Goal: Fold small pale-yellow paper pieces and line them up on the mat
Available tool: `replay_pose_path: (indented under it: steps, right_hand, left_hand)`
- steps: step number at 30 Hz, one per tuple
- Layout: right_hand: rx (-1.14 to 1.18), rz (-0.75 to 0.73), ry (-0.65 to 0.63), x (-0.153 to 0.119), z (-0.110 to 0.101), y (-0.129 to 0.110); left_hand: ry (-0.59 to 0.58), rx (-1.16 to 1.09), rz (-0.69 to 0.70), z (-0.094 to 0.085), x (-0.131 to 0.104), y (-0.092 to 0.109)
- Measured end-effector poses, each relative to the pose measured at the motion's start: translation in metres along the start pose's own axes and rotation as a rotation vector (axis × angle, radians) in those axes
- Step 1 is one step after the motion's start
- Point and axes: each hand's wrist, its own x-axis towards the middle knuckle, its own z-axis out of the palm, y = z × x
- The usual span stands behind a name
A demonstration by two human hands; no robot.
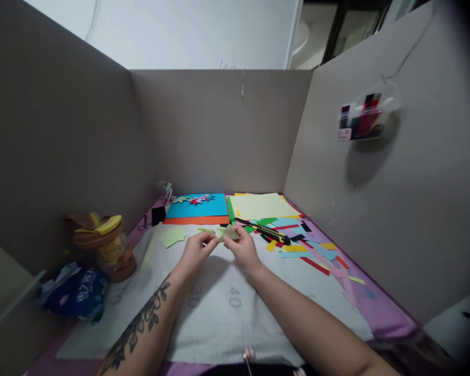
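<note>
A small folded piece of pale green paper (230, 233) is held up over the white cloth, in front of my chest. My right hand (244, 247) pinches it between thumb and fingers. My left hand (198, 251) is closed at its left edge, thumb and fingertips pressed together on it. Just behind the hands lie small light green paper scraps (206, 230). A larger cut light green sheet (174, 236) is left of my left hand. Beyond my right hand lies a black and yellow utility knife (268, 232).
Colored paper strips (317, 249) are scattered at right. Paper stars (198, 200) sit on a blue sheet (191, 210); a cream sheet stack (264, 206) is beside it. A brown cup (115, 253) and blue packet (76, 292) stand left. Grey panels (219, 130) enclose the table.
</note>
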Motion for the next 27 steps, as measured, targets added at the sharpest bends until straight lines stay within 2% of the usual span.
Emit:
replay_pose_path:
  steps: [6, 9, 14, 27]
  right_hand:
    - [0.047, 0.036, -0.056, -0.001, 0.0004, 0.0008]
    - [0.077, 0.041, -0.068, -0.0017, 0.0018, 0.0]
    - [0.156, 0.042, -0.01, -0.0012, 0.0035, 0.0016]
    - [0.04, -0.007, -0.065, -0.0046, 0.0001, 0.0032]
  left_hand:
    - [-0.043, -0.04, -0.02, -0.0029, -0.0009, 0.003]
    - [-0.024, -0.065, -0.017, -0.0027, -0.0018, 0.0051]
    - [0.004, -0.066, -0.003, -0.0018, -0.0032, 0.0076]
    - [0.01, -0.027, 0.06, -0.0031, -0.0038, 0.0068]
